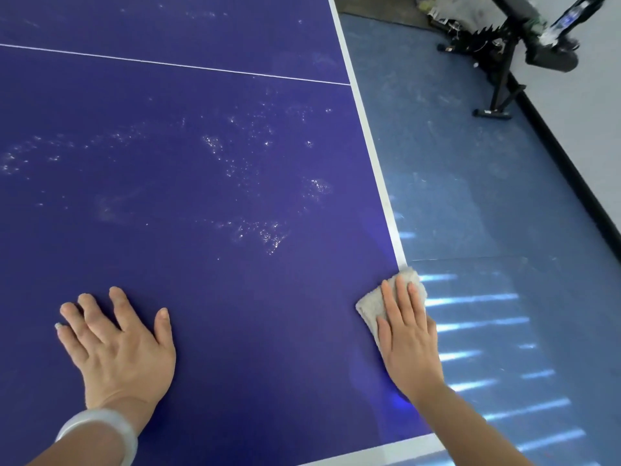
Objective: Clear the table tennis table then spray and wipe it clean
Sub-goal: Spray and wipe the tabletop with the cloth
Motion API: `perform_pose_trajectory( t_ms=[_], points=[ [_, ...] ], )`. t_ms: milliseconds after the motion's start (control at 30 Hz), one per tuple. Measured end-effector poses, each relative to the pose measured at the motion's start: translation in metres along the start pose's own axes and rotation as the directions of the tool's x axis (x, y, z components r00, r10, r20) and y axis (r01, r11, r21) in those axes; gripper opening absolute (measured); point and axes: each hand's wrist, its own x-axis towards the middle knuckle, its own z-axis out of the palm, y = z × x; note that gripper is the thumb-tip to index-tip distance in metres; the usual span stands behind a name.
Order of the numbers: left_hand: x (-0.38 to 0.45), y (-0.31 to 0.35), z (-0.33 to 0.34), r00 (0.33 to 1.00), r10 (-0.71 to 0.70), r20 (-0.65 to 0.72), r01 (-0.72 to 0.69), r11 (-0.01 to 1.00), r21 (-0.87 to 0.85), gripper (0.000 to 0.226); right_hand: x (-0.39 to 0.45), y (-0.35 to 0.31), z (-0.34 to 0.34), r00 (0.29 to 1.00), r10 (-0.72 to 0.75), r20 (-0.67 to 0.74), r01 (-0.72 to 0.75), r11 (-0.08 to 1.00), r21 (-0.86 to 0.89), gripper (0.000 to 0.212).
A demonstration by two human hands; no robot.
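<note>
The dark blue table tennis table [201,297] fills most of the view, with white edge lines and a thin white centre line. Patches of spray droplets [265,233] glisten across its middle. A folded grey cloth [369,307] lies at the table's right edge. My right hand [408,334] presses flat on the cloth with straight fingers. My left hand [117,341] rests flat on the bare table surface, fingers spread, a pale bangle on its wrist.
Right of the table runs a blue floor [487,196] with stripes of light. A black stand on legs [500,79] holding a dark machine stands at the far right by a white wall with a black skirting.
</note>
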Motion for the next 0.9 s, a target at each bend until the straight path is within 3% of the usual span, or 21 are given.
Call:
perform_pose_trajectory(
  t_ms=[133,233,433,633,900],
  points=[
    [0.0,0.001,0.0,1.0,-0.004,-0.002,0.004,1.0,-0.003,0.075,0.101,-0.005,-0.018,0.998,0.042,-0.036,-0.041,0.998,0.043,0.056],
    [0.001,0.0,0.002,1.0,-0.003,-0.012,0.003,1.0,0.0,0.073,0.122,-0.009,-0.021,0.999,0.046,-0.012,-0.046,0.998,0.052,0.056],
    [0.003,-0.004,0.008,1.0,0.006,-0.026,-0.007,1.0,-0.01,0.073,-0.001,0.012,0.007,0.999,0.043,0.001,-0.043,0.999,0.006,0.058],
    [0.004,-0.007,0.011,1.0,-0.005,-0.019,0.004,1.0,-0.031,0.08,-0.121,0.038,0.03,0.977,0.213,0.022,-0.214,0.975,0.064,0.058],
    [0.003,-0.008,0.009,1.0,-0.002,-0.011,0.002,0.999,-0.035,0.075,-0.099,-0.007,0.025,0.884,0.468,-0.021,-0.46,0.876,0.147,0.057]
  ],
)
